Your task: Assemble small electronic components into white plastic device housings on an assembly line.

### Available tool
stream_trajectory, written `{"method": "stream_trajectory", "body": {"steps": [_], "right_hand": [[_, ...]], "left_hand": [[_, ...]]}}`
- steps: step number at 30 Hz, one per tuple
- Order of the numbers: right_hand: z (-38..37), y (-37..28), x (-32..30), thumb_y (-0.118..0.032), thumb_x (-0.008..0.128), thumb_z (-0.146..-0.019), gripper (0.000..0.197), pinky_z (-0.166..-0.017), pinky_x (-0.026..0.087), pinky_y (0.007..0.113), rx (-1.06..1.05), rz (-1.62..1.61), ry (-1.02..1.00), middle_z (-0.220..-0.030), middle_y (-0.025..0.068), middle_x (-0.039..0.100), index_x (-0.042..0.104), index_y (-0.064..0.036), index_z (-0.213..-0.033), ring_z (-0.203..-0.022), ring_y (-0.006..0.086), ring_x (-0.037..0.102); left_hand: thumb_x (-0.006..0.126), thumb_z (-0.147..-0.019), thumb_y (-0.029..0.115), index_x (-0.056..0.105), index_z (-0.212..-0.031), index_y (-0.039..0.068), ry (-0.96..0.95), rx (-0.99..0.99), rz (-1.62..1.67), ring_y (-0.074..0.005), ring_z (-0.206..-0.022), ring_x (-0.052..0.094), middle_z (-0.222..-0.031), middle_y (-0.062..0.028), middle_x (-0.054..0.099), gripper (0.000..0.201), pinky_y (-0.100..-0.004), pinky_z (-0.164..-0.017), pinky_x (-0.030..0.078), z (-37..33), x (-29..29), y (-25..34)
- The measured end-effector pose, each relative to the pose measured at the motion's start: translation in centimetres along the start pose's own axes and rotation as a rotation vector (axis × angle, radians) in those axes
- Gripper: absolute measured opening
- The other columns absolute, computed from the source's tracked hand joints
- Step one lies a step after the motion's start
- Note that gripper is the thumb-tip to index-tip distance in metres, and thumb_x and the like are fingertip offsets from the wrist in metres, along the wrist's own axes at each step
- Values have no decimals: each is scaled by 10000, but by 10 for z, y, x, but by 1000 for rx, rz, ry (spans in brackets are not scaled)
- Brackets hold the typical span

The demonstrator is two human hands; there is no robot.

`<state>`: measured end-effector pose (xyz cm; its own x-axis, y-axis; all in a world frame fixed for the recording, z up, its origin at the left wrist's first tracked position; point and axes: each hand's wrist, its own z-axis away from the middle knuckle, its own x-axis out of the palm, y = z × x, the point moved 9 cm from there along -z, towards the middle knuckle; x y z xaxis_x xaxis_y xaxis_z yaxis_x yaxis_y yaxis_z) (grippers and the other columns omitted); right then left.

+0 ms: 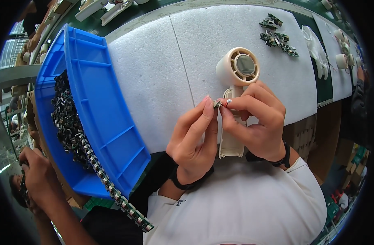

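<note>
Pinched between the fingertips of my left hand [193,143] is a small green circuit board [217,105]. My right hand [258,122] is closed on a thin red wire [225,104] with a small white plug, right beside the board. Whether the wire touches the board is too small to tell. Under both hands lies a cream handheld fan, its round head [224,71] facing up and its open handle shell [231,145] pointing toward me. My fingers cover part of the handle.
A tilted blue bin [101,85] on the left holds a heap of circuit boards [66,118], with a strip of boards [113,190] hanging over its edge. More boards [277,36] and a white glove [315,51] lie far right. A co-worker's hand [40,175] shows at left.
</note>
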<state>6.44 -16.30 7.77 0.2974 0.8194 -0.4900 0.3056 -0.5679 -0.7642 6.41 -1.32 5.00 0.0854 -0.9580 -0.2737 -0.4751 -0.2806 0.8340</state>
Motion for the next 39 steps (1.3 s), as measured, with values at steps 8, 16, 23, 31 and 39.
{"method": "stream_trajectory", "body": {"steps": [8, 16, 23, 31, 39], "right_hand": [[1, 4, 1, 65, 772, -777, 149, -487, 395, 215, 48, -114, -9, -743, 9, 568, 757, -16, -901, -624, 55, 523], [0, 9, -8, 40, 781, -821, 182, -548, 414, 207, 114, -195, -27, -799, 26, 630, 787, -30, -988, -632, 57, 556], [-4, 15, -7, 13, 771, -842, 207, -556, 404, 215, 131, -269, -134, -804, 20, 643, 794, -38, -1042, -640, 62, 548], [-9, 3, 1, -37, 791, -845, 217, -527, 414, 239, 57, -211, -332, -749, 20, 622, 796, -77, -1057, -608, 93, 547], [-6, 1, 4, -73, 809, -854, 106, -527, 434, 251, 58, -163, -433, -753, 22, 618, 757, -65, -947, -598, 106, 553]], "left_hand": [[753, -811, -164, 735, -1178, -33, 62, 138, -126, -283, -961, 751, -1119, -214, 715, 390, -318, -831, 630, -1, 1, 15], [709, -865, -156, 709, -1201, -45, 10, -145, 313, -234, -1012, 730, -1158, -193, 704, 354, -295, -890, 611, -1, -2, -20], [685, -901, -140, 698, -1223, -38, -54, -277, 491, -196, -1053, 706, -1166, -166, 699, 339, -291, -902, 604, -2, 4, -30], [664, -929, -118, 684, -1240, -47, -136, -371, 543, -204, -1070, 705, -1175, -162, 687, 320, -298, -934, 594, -1, 5, -37], [653, -938, -112, 680, -1242, -48, -213, -409, 601, -217, -1077, 707, -1181, -169, 687, 312, -304, -942, 592, -1, 10, -38]]}}
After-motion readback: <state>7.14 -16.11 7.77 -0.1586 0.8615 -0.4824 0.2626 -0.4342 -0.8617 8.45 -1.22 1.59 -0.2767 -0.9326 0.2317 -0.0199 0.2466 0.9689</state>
